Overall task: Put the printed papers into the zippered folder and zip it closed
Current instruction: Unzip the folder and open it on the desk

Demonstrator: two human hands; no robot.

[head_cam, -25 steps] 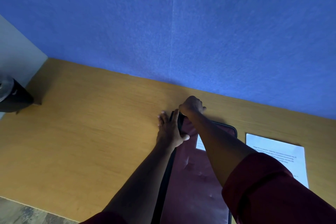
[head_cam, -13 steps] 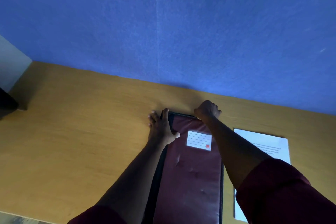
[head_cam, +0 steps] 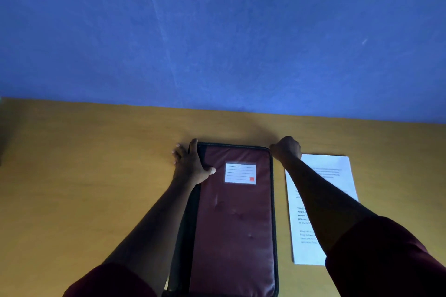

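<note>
A maroon zippered folder (head_cam: pixel 235 219) with a black zip edge and a white label lies flat on the wooden table (head_cam: pixel 96 176). My left hand (head_cam: pixel 190 164) holds its far left corner, fingers over the edge and thumb on the cover. At the far right corner my right hand (head_cam: pixel 287 148) is curled tight against the zip edge; the zip pull itself is hidden under the fingers. The printed papers (head_cam: pixel 337 176) lie on the table to the right of the folder, partly covered by my right forearm.
A blue wall (head_cam: pixel 217 31) rises straight behind the table's far edge, close to the folder's far end. Bare wood stretches to the left of the folder.
My right hand has travelled along the folder's far edge from the left corner to the right corner. The left hand has kept its hold. The view has shifted left to right.
</note>
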